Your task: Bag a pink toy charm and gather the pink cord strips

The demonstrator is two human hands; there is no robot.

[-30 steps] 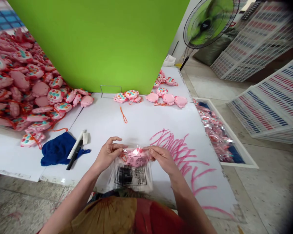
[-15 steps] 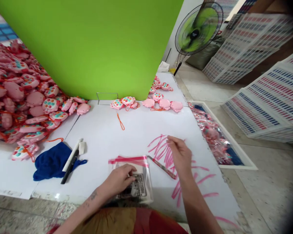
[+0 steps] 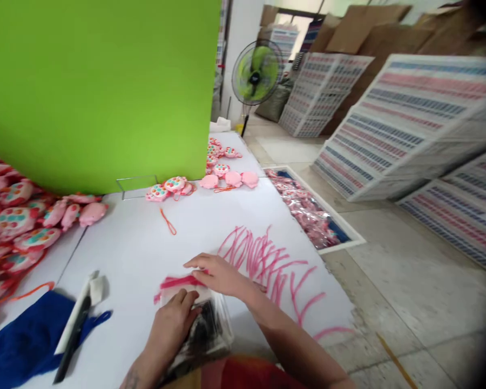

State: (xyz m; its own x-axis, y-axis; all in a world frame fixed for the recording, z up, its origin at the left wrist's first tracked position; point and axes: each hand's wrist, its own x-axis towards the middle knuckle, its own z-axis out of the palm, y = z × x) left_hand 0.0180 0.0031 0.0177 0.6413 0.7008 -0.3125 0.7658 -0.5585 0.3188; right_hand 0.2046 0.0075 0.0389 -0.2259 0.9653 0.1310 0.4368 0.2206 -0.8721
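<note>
Head view: stack of clear bags (image 3: 206, 324) w/ pink top strips (image 3: 182, 281) lies at near edge of white table (image 3: 133, 243), by the torso. L hand (image 3: 172, 321) is laid on it, fingers loosely bent, nothing seen gripped; R hand (image 3: 222, 275) is held over the strips, thumb & fingers apart, no bag seen pinched.

Risks, as judged: two bags might be picked up as one, being thin & prob. clingy; stack could be skewed if pressed unevenly. Slim tool end (image 3: 261, 287), mostly hidden by R forearm, could be knocked.

Around: blue cloth (image 3: 28, 335) w/ black marker (image 3: 73, 340) on L; loose orange cord (image 3: 168, 222) ahead. Pink toy pile (image 3: 18, 221) is partly blocked by green board (image 3: 105, 92). White-rimmed tray (image 3: 344, 247) w/ wrapped toys is seen beyond table's R edge.
</note>
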